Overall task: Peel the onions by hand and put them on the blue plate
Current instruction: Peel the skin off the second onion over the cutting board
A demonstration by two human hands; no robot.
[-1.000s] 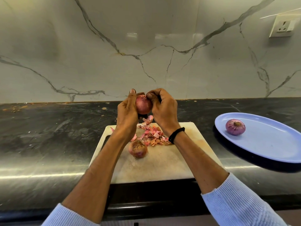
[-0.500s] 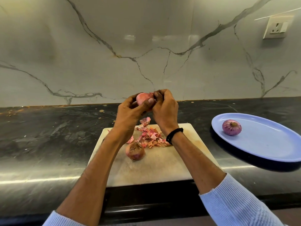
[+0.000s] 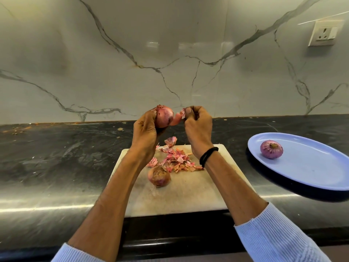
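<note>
My left hand [image 3: 145, 127] grips a red onion [image 3: 164, 116] held up above the white cutting board [image 3: 188, 193]. My right hand [image 3: 198, 125] pinches a strip of pink skin [image 3: 178, 118] that still hangs from the onion's right side. An unpeeled onion [image 3: 159, 176] lies on the board beside a heap of peelings [image 3: 175, 157]. One peeled purple onion [image 3: 271, 149] sits on the blue plate [image 3: 311, 167] at the right.
The black stone counter [image 3: 56, 157] runs left and right, with crumbs along its back edge. A marble wall stands behind, with a socket [image 3: 324, 34] at upper right. The counter's front edge lies just below the board.
My hands have drawn apart. The right hand has pulled a strip of skin away from the onion to the right, and the onion now shows clear of the left fingers.
</note>
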